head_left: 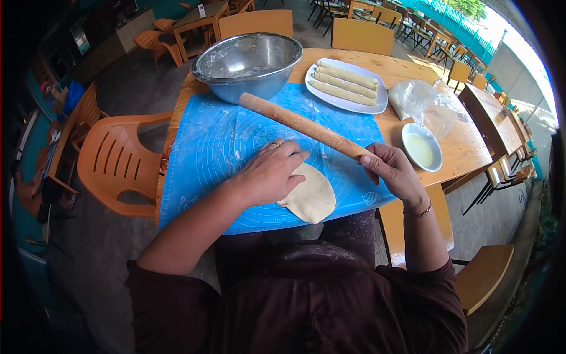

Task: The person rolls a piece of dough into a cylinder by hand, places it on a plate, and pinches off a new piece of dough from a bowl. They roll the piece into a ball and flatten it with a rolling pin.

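The left hand (pixel 272 172) lies flat, fingers spread, on the dough (pixel 312 197), which sticks out beneath and right of its palm on the blue mat (pixel 206 153). The right hand (pixel 392 171) grips the near end of the rolling pin (pixel 300 124), which slants away toward the bowl (pixel 247 62) beyond the left hand

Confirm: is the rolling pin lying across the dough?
No, the rolling pin lies on the blue mat beyond the dough, its end in the right hand.
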`<action>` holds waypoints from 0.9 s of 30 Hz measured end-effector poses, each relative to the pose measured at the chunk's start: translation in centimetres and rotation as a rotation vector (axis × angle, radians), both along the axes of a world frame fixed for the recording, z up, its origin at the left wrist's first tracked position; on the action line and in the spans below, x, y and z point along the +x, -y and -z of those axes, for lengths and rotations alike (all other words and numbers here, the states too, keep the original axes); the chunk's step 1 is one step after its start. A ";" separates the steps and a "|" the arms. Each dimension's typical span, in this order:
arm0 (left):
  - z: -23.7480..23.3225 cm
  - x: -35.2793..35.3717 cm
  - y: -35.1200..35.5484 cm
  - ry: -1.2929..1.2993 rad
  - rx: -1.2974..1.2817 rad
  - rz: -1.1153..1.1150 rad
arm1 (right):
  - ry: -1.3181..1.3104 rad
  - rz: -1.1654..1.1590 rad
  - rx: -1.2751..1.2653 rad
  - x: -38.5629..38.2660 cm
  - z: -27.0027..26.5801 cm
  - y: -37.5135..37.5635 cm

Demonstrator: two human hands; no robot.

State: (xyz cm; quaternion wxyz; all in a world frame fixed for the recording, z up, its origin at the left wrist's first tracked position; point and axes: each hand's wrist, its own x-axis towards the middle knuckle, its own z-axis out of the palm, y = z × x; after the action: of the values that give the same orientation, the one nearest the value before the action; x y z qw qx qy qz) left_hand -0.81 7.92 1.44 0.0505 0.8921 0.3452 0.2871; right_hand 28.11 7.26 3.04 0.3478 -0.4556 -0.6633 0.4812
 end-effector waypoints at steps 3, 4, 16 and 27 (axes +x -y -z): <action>-2.3 0.6 -0.8 -0.227 -0.244 -0.059 | -0.013 0.003 0.022 0.2 -0.2 0.7; -3.2 0.8 -0.8 -0.356 -0.464 -0.089 | -0.018 0.004 0.018 0.3 -0.2 0.9; 0.2 -3.0 -4.6 0.112 -0.455 -0.342 | 0.044 0.010 0.130 0.4 -0.5 0.6; -3.1 -6.3 1.8 0.222 0.093 -0.561 | 0.250 -0.185 0.327 -1.0 -1.1 -3.7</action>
State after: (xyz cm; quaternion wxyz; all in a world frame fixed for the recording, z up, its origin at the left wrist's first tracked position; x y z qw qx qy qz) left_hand -7.14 6.08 4.57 -0.0344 0.7265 0.5571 0.4009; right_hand 27.11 11.01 4.17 0.2866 -0.3864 -0.8094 0.3369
